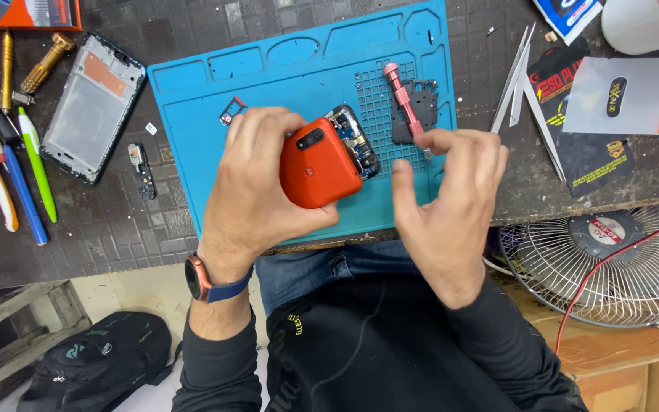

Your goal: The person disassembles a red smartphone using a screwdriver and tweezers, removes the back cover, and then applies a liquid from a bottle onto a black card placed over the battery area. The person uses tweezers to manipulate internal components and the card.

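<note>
My left hand [257,187] is wrapped around the phone [322,162], orange back cover up, held just above the blue mat [284,84] near its front edge so anything that drops lands on the mat. The far end shows the bare board [356,141], cover lifted off there. My right hand [444,202] pinches the tip of the pink screwdriver [404,99] between thumb and forefinger, other fingers spread loose; the shaft lies back across the mat's grid section, over a dark plate [421,114]. Count: one phone, one pink driver, one dark plate, one small red-edged tray [232,109] on the mat (likely the SIM tray). Off the mat: one empty screen frame [94,103] at left, one small dark part [143,169] beside it, a row of pens and drivers [9,152] at the table's left edge, tweezers [519,76] at right, one fan [612,259] below the table edge.
</note>
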